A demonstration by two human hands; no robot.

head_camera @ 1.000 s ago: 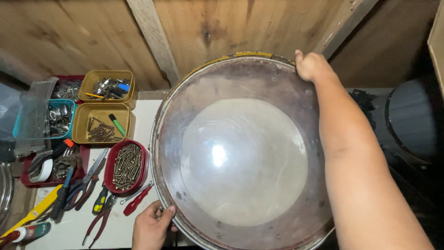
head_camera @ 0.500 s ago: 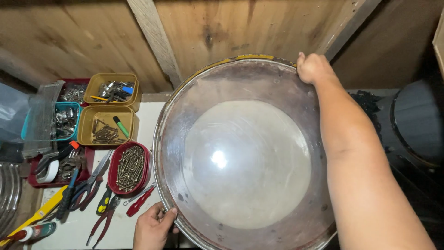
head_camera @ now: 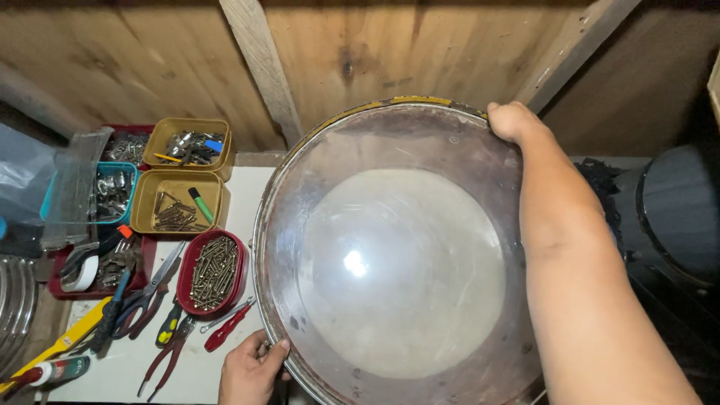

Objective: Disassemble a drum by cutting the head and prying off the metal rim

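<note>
Left of the round drum head (head_camera: 401, 262), which serves as the reference, a red tray of screws (head_camera: 212, 271), two tan tins (head_camera: 180, 202) and red-handled pliers (head_camera: 169, 356) lie on the white counter (head_camera: 187, 375). The drum head stands tilted against the wooden wall (head_camera: 375, 52), its clear skin facing the camera; the left hand (head_camera: 247, 371) has its fingers (head_camera: 271, 352) curled closed over the lower-left rim. The right hand (head_camera: 514, 120) is closed over the upper-right rim, so the two grips sit diagonally opposite across the hoop, the left hand being nearer the camera.
</note>
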